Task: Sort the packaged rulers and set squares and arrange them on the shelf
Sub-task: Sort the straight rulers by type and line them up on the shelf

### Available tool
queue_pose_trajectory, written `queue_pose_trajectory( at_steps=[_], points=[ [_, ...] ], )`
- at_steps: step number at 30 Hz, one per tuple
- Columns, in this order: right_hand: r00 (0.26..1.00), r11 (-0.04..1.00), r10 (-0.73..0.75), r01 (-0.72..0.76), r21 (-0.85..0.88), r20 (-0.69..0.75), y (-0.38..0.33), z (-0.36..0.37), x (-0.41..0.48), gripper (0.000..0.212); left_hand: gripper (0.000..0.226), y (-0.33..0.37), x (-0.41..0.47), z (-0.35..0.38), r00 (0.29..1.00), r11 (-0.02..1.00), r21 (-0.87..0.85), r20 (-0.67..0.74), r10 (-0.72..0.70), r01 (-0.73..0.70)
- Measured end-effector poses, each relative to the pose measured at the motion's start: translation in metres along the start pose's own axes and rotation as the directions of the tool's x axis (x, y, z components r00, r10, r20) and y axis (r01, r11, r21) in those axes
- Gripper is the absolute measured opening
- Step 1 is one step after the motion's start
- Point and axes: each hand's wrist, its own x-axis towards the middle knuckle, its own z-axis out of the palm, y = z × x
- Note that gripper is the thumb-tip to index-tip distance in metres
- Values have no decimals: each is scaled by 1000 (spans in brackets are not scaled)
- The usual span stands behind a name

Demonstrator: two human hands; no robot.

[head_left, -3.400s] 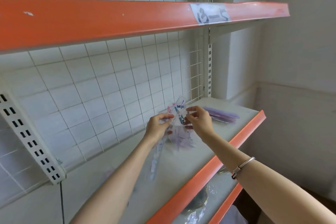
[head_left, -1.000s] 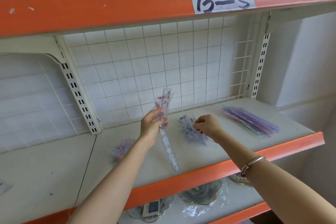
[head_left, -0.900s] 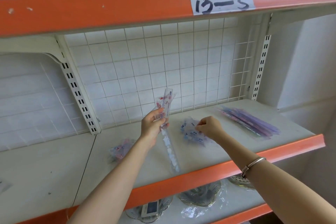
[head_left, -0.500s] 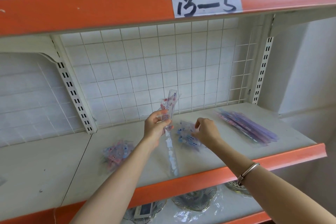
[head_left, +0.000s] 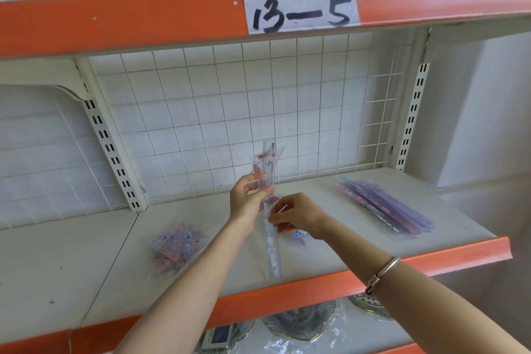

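One clear packaged ruler (head_left: 273, 253), pink-blue print, near-upright | left grip (head_left: 247, 201) pinches it | right grip (head_left: 298, 215) pinches it

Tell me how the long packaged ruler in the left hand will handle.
Probably stiff: the packaged ruler is straight though the left hand grips only its upper part. Likely light, held by fingertips. Its glossy clear wrap may be slippery.

White label (head_left: 301, 10) (upper shelf edge (head_left: 143, 20)) reads "13-5".
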Motion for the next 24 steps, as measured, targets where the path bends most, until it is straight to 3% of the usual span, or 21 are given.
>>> queue_pose_trajectory(
  at_steps=[3,9,15,24],
  points=[
    [1000,999,23,-23,23,4,1,-5,1,11,14,1,-1,2,999,999,-30,-18,-28,27],
    [999,984,23,-16,175,-38,0,-20,1,11,23,2,-2,-1,1000,997,-79,-25,5,-7],
    [992,931,4,41,362,-125,-7,-31,4,10,30,2,-8,-4,998,1000,29,64,3,-5],
    [952,908,41,92,408,-305,-6,-33,12,17,33,3,-15,-6,986,991,137,167,-9,-14]
  ],
)
